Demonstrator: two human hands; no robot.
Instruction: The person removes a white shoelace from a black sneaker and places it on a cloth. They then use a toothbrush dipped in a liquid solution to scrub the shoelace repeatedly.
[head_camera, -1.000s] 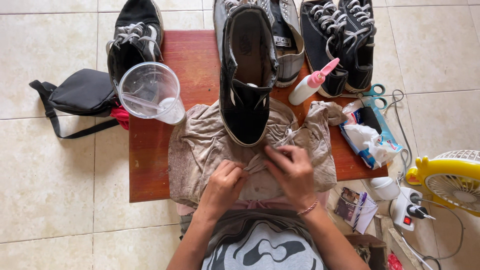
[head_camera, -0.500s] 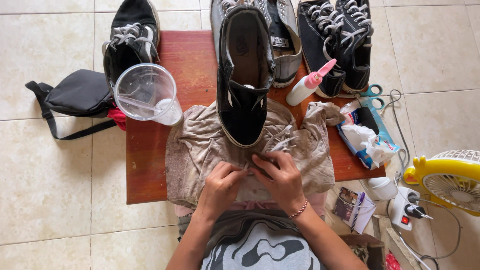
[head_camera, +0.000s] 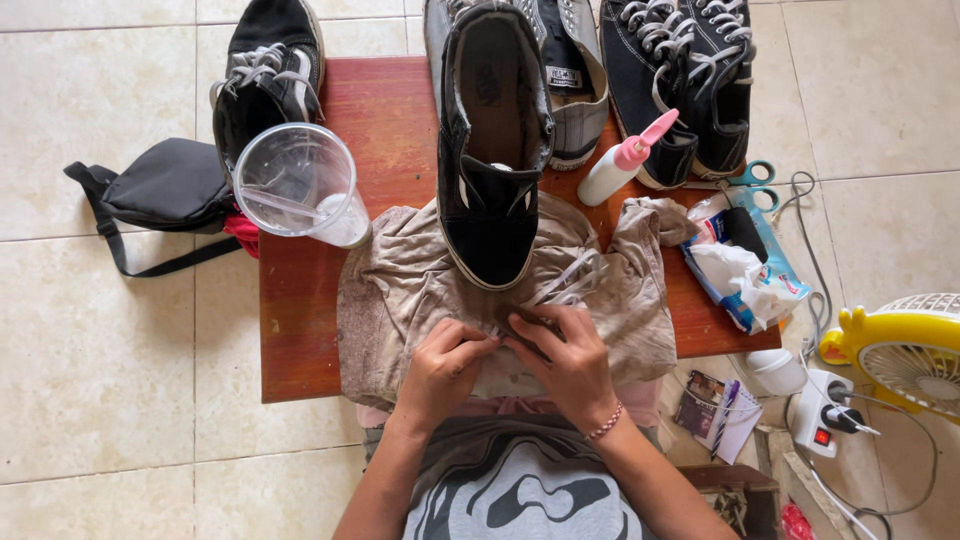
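Note:
A black sneaker (head_camera: 492, 150) stands on a stained beige cloth (head_camera: 400, 290) spread over a small red wooden table (head_camera: 300, 330). White shoelaces (head_camera: 580, 275) trail from the shoe over the cloth. My left hand (head_camera: 442, 370) and my right hand (head_camera: 570, 365) meet at the cloth's near edge, just below the shoe's toe. Both pinch a small dark piece with the lace ends between their fingertips; what it is cannot be made out.
A clear plastic cup (head_camera: 300, 185) and a pink-capped white bottle (head_camera: 625, 160) stand on the table. More sneakers (head_camera: 265, 80) line the far edge. A black bag (head_camera: 165, 190) lies left; scissors (head_camera: 750, 175), wipes pack (head_camera: 745, 265), yellow fan (head_camera: 905, 350), power strip (head_camera: 825, 415) right.
My right hand has drawn left and closer to my left hand, and both now meet at the cloth's near edge. The shoe and cloth stay put.

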